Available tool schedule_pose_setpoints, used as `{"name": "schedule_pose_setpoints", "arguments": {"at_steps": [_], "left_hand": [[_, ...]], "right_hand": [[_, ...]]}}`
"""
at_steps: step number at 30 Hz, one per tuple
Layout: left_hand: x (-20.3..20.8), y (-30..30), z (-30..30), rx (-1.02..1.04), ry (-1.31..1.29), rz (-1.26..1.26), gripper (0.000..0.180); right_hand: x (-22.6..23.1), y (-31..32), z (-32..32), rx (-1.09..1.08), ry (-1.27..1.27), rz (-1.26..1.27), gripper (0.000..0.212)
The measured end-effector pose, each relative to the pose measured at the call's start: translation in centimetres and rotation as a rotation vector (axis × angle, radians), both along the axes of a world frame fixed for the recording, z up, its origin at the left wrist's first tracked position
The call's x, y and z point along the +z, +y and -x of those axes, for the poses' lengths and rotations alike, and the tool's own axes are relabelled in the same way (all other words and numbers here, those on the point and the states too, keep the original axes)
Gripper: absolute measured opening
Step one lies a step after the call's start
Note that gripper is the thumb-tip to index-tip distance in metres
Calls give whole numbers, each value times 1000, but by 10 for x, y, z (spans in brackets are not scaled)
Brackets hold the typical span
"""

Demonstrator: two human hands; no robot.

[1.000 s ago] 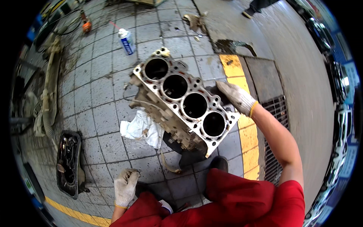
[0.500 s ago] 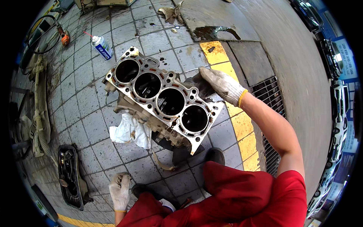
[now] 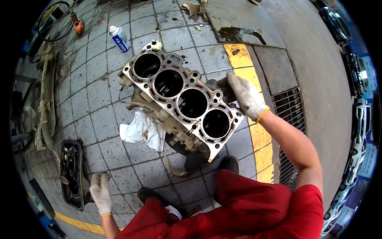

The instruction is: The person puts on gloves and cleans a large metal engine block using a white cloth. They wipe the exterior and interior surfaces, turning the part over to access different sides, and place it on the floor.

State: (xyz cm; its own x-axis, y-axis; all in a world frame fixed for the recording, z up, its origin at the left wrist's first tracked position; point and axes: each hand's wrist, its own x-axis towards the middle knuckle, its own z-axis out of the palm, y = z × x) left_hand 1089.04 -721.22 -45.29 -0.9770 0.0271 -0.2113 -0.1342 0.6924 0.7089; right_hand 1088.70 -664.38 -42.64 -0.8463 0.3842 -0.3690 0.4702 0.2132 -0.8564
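An engine block [image 3: 175, 105] with several open cylinder bores stands on the tiled floor in front of me, its flat top face up. At its right side, my right hand [image 3: 247, 96], in a white work glove, is closed around a dark, rounded part [image 3: 225, 91] beside the block. The glove hides most of that part. My left hand [image 3: 101, 193], also gloved, is off to the lower left with its fingers curled in and nothing visible in it. A black oil pan [image 3: 72, 175] lies just left of it.
A crumpled white cloth [image 3: 142, 131] lies against the block's left side, near a curved strip [image 3: 172, 165]. Behind the block stands a spray can [image 3: 119, 40] with a red straw. A floor grate [image 3: 289, 111] runs along the right, beyond yellow tiles [image 3: 254, 131].
My left hand has moved left, toward the oil pan. My right hand keeps its place at the block's right side. The whole view has shifted slightly.
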Motion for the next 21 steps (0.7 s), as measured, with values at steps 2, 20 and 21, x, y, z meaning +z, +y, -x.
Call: {"name": "schedule_pose_setpoints", "arguments": {"at_steps": [2, 20, 21], "left_hand": [[-2, -26, 10, 50, 23, -40, 20], [95, -157, 131, 82, 95, 564, 31], [91, -157, 135, 262, -51, 449, 32]], "right_hand": [[0, -3, -1, 14, 26, -104, 63], [-25, 11, -2, 154, 59, -234, 44], [-27, 16, -2, 70, 63, -149, 44]]}}
